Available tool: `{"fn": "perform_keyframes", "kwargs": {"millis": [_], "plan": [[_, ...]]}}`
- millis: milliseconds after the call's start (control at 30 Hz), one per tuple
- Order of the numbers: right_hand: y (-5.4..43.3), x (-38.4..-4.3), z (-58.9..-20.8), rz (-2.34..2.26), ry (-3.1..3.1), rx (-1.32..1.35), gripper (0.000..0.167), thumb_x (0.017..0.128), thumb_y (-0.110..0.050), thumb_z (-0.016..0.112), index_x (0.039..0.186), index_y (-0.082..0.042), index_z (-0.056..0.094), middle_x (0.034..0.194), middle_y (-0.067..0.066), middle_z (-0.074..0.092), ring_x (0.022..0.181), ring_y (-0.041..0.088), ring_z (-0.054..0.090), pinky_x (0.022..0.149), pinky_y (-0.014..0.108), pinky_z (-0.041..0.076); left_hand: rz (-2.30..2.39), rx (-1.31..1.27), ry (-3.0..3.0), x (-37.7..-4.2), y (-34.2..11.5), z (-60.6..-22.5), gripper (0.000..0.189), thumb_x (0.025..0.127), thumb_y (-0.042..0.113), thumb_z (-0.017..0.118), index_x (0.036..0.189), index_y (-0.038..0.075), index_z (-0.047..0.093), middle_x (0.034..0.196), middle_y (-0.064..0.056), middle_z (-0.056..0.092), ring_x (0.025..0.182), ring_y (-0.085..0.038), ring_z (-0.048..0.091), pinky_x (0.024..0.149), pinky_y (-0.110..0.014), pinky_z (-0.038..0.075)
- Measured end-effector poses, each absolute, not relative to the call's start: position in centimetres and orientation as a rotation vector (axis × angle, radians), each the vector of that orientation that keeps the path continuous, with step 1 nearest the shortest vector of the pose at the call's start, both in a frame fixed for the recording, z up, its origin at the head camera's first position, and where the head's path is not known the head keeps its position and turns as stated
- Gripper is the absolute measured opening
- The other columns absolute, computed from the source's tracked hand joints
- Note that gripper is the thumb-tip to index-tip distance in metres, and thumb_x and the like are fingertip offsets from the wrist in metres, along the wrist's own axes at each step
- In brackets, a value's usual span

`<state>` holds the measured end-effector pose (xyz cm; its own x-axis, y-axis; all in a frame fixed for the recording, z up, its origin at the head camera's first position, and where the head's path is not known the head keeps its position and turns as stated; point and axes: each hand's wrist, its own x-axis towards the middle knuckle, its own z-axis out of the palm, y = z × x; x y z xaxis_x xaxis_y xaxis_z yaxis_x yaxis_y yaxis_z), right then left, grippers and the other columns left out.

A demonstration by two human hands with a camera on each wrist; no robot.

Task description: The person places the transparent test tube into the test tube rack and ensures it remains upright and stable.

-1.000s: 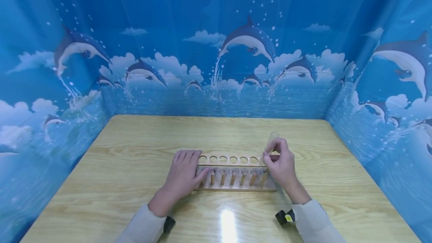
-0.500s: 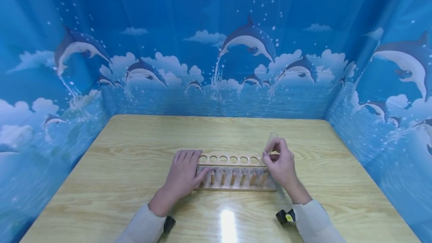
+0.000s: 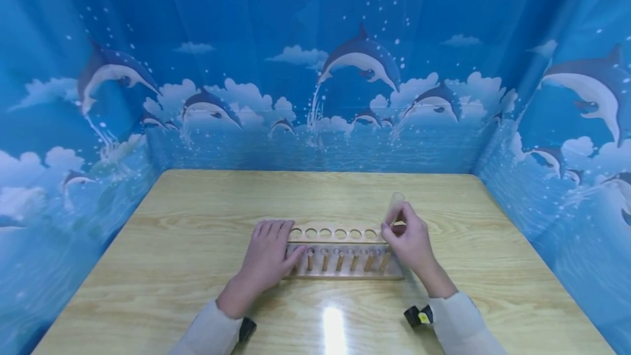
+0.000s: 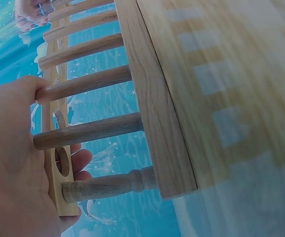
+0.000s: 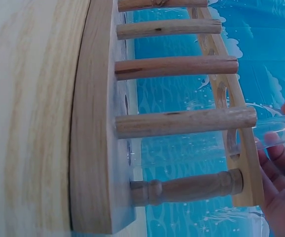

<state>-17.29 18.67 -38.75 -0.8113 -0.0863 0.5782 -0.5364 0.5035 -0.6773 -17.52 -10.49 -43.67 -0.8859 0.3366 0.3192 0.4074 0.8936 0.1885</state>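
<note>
A wooden test tube rack (image 3: 345, 275) stands on the table, its top rail (image 3: 333, 233) pierced by a row of round holes and its base lined with upright pegs. My left hand (image 3: 266, 253) grips the rack's left end, fingers behind the top rail and thumb in front, as the left wrist view shows. At the opposite end, my right hand (image 3: 409, 237) pinches a clear test tube (image 3: 396, 205) between thumb and fingers. In the right wrist view the tube (image 5: 275, 129) passes through the end hole, its transparent lower part reaching down close to the base (image 5: 90, 148).
The wood-grain table (image 3: 197, 201) extends around the rack on all sides. Blue dolphin-print curtains (image 3: 296, 141) close off its back and both sides. A black camera mount (image 3: 418, 316) sits at the right wrist, near the table surface.
</note>
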Motion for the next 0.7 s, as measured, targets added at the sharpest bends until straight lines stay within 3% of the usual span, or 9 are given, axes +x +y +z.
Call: {"fn": "perform_keyframes", "kwargs": {"millis": [300,500,600,700], "plan": [[18.8,-17.8,-39.3,1.243,-2.264,0.576,0.025,0.075,0.02,0.064,0.089,0.005,0.049,0.08,0.012,0.06,0.073,0.009,0.06,0.063,0.019,0.055,-0.363,-0.566,-2.757,-17.6,-10.7,-43.8,0.064,0.094,0.051,0.056,0.137,0.004,0.05,0.128,-0.014,0.057,0.12,-0.032,0.05,0.112,-0.052,0.028],[18.9,-18.0,-39.5,1.379,-2.296,0.538,0.028,0.079,0.014,0.067,0.101,0.009,0.05,0.095,0.023,0.062,0.088,0.023,0.064,0.078,0.015,0.053,-0.373,-0.565,-2.761,-17.6,-10.7,-43.6,0.064,0.094,0.051,0.056,0.137,0.003,0.05,0.129,-0.014,0.056,0.121,-0.032,0.049,0.113,-0.052,0.027],[19.2,-18.1,-40.1,1.415,-2.342,0.507,0.038,0.081,0.009,0.071,0.111,0.007,0.048,0.105,0.022,0.06,0.098,0.025,0.061,0.082,0.017,0.053,-0.378,-0.563,-2.773,-17.5,-10.7,-43.6,0.064,0.094,0.051,0.056,0.137,0.004,0.05,0.129,-0.014,0.056,0.121,-0.032,0.049,0.113,-0.052,0.025],[19.2,-17.9,-40.0,1.429,-2.349,0.502,0.04,0.081,0.006,0.071,0.112,0.007,0.046,0.113,0.018,0.057,0.105,0.027,0.058,0.088,0.021,0.052,-0.38,-0.564,-2.779,-17.4,-10.7,-43.6,0.065,0.094,0.051,0.055,0.138,0.004,0.049,0.13,-0.014,0.055,0.122,-0.032,0.048,0.114,-0.053,0.024]]}}
